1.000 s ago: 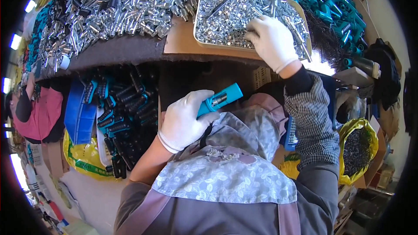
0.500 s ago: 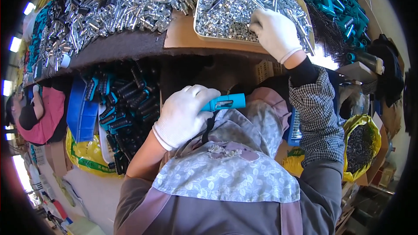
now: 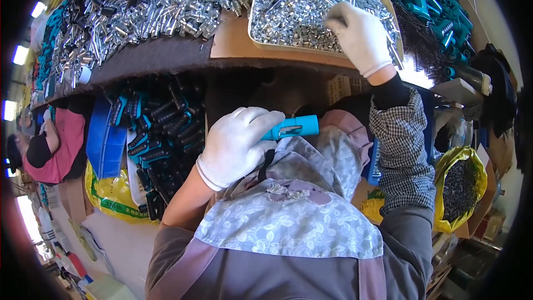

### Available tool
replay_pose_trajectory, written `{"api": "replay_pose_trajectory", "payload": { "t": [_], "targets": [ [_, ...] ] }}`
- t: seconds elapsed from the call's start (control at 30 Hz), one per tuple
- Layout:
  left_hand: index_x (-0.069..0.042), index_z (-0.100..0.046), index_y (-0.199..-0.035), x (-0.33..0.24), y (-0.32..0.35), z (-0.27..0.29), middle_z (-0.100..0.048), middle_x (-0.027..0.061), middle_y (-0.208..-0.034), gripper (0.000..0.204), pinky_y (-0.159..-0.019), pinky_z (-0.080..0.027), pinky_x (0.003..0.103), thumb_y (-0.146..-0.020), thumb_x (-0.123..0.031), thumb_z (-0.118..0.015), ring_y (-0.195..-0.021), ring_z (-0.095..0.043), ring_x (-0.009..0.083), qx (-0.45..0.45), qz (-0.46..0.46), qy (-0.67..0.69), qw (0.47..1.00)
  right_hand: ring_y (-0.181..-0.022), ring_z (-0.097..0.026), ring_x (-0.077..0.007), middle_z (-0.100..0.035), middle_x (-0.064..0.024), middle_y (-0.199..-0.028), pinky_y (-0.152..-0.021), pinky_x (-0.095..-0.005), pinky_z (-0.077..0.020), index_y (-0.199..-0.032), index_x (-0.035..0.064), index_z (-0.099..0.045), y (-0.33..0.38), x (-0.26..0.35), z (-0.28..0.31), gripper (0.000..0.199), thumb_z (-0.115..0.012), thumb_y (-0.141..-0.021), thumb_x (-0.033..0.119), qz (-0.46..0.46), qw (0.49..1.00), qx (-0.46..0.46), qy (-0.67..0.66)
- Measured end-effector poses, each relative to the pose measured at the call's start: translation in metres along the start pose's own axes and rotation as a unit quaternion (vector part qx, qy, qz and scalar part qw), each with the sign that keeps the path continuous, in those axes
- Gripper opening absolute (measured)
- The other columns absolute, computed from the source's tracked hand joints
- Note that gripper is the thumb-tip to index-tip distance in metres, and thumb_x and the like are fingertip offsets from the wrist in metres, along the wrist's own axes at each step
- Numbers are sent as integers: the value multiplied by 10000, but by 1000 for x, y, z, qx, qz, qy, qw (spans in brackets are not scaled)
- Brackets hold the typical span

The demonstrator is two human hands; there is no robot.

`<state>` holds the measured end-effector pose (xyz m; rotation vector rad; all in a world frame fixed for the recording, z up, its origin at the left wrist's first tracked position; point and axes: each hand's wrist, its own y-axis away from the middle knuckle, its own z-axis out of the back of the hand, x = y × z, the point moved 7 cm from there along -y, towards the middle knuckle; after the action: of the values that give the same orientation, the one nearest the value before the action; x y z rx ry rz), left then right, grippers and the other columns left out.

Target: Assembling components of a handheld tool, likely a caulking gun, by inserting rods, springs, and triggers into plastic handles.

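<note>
My left hand (image 3: 236, 145), in a white glove, is closed around a teal plastic tube (image 3: 302, 126) above my lap. The tube lies sideways, with a slot in its wall facing up and its free end pointing right. Over a cream-coloured tray (image 3: 261, 41) hangs my gloved right hand (image 3: 361, 38), its fingers curled and thumb and forefinger brought together. Whatever they may pinch is too small to make out. Inside the tray are many tiny shiny metal pieces (image 3: 300, 14), with longer metal pins (image 3: 383, 19) along its right side.
Loose metal sleeves (image 3: 150, 5) cover the bench at the far left; teal plastic parts (image 3: 422, 5) and dark springs (image 3: 413, 36) lie far right. Below the bench edge are black-and-teal handles (image 3: 161, 128) and a blue bin (image 3: 105, 144). A yellow bag (image 3: 458, 189) stands right. Another person (image 3: 58, 144) sits left.
My right hand has lifted slightly from the small metal pieces and shifted right and up. The tube in my left hand has turned a little, so its slot shows differently.
</note>
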<state>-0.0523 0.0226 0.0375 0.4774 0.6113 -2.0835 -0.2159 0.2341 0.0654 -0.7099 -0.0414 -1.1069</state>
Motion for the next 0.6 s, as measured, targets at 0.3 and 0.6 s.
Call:
{"api": "replay_pose_trajectory", "payload": {
  "t": [0.3, 0.6],
  "targets": [
    [-63, -700, -1156, -1, 0, 1, -695, 136, -1080, 469, -824, -541, 413, -718, -202, -796, -964, -666, 337, -1, -21, -27, 999, -707, -707, -212, -732, -113, -827, -656, -319, -547, -990, 43, -744, -2, 8, 9, 149, -710, -887, 146, -18, 987, 21, -159],
    [-31, -611, -1297, -7, 1, 9, -671, 132, -898, 650, -705, -517, 423, -684, -138, -797, -804, -646, 336, -10, -69, -56, 996, -767, -716, -181, -735, -121, -840, -729, -310, -565, -994, -12, -721, 90, 71, -21, 172, -682, -886, 117, -202, 869, 278, -357]
  ]
}}
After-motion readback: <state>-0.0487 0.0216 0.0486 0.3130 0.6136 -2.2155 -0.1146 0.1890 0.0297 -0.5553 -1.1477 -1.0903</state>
